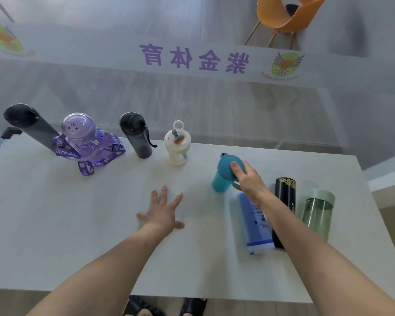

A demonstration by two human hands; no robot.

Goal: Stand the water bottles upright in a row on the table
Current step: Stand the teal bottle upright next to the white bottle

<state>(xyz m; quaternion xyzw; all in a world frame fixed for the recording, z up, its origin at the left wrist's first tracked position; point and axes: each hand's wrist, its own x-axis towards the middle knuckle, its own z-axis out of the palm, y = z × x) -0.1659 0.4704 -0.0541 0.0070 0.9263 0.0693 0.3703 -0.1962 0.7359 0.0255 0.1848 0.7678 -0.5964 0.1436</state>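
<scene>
Along the far edge of the white table (78,236) stand a tall dark grey bottle (31,125), a purple bottle (82,139) with a printed strap, a second dark grey bottle (136,135) and a small white bottle (178,144). My right hand (249,179) grips the lid of a teal bottle (224,173), which stands upright to the right of the white one. A blue bottle (257,224), a black bottle (284,201) and a green bottle (317,213) lie on their sides at the right. My left hand (163,213) rests flat on the table with fingers spread.
A glass partition with purple lettering (192,58) rises just behind the table's far edge. An orange chair (285,14) stands beyond it. Black shoes (164,306) show below the table's near edge.
</scene>
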